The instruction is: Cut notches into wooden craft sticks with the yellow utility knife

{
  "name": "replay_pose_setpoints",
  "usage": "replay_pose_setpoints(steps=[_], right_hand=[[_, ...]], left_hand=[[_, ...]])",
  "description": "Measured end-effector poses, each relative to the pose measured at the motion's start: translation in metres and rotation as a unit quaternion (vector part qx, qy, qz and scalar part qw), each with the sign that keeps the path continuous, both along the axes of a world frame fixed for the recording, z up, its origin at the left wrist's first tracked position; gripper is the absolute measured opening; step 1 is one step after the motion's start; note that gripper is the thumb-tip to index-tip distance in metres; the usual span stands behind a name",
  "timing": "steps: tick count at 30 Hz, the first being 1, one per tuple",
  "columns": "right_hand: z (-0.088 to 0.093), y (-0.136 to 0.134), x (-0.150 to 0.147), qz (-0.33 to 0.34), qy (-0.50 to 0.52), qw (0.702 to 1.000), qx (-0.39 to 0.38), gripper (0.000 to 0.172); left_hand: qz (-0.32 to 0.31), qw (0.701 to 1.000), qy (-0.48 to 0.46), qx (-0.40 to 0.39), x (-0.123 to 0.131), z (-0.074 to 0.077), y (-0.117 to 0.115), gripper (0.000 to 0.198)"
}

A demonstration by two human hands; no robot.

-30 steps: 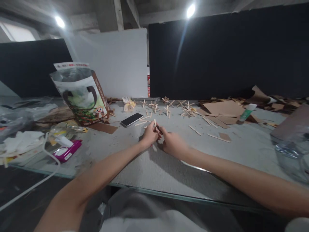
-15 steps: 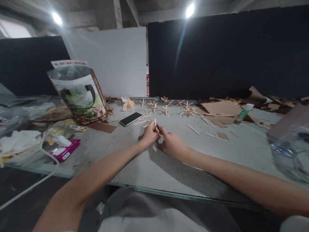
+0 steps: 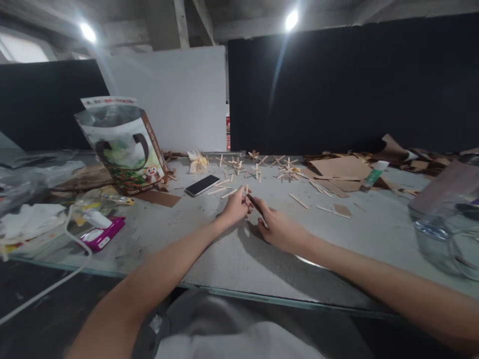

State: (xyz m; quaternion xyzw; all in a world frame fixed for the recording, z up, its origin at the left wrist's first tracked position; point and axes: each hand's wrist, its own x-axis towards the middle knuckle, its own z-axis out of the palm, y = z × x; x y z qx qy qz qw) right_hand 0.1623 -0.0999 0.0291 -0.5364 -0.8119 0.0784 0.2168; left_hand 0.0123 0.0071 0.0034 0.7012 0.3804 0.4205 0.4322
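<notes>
Near the middle of the table, my left hand (image 3: 236,206) is closed round a short pale wooden stick (image 3: 247,189) that points upward from the fingers. My right hand (image 3: 279,227), just to the right, grips a dark, slim tool (image 3: 257,204); its tip reaches the fingers of the left hand, and its exact kind does not show. A flat wooden stick (image 3: 229,194) lies just beyond the left hand. Past both hands, small crossed-stick pieces (image 3: 258,172) and several loose sticks (image 3: 298,201) are scattered on the table.
A black phone (image 3: 202,185) lies beyond the left hand. On the left stand a printed bag (image 3: 129,149) and a purple-and-white device (image 3: 103,233) beside a white cable. Brown cardboard (image 3: 340,169), a green-and-white tube (image 3: 375,174) and a clear container (image 3: 434,229) are on the right.
My right hand has drawn back a little to the right from the left hand, and the dark tool now shows between them. The upright stick has shifted slightly right.
</notes>
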Motion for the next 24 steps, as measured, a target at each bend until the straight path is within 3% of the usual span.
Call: replay_pose_setpoints(steps=[5, 13, 19, 24], right_hand=[[-0.019, 0.004, 0.006, -0.014, 0.100, 0.995, -0.006, 0.063], [-0.017, 0.010, 0.006, -0.046, 0.187, 0.981, -0.021, 0.056], [-0.022, 0.015, 0.002, -0.065, 0.326, 0.937, -0.110, 0.057], [-0.024, 0.013, -0.004, -0.055, 0.371, 0.920, -0.116, 0.061]], left_hand=[[0.018, 0.994, 0.063, 0.083, -0.001, 0.005, 0.004, 0.022], [0.078, 0.982, 0.116, 0.131, -0.007, 0.003, 0.020, 0.029], [0.101, 0.974, 0.131, 0.153, -0.009, -0.003, 0.029, 0.029], [0.119, 0.969, 0.143, 0.165, -0.006, -0.001, 0.031, 0.028]])
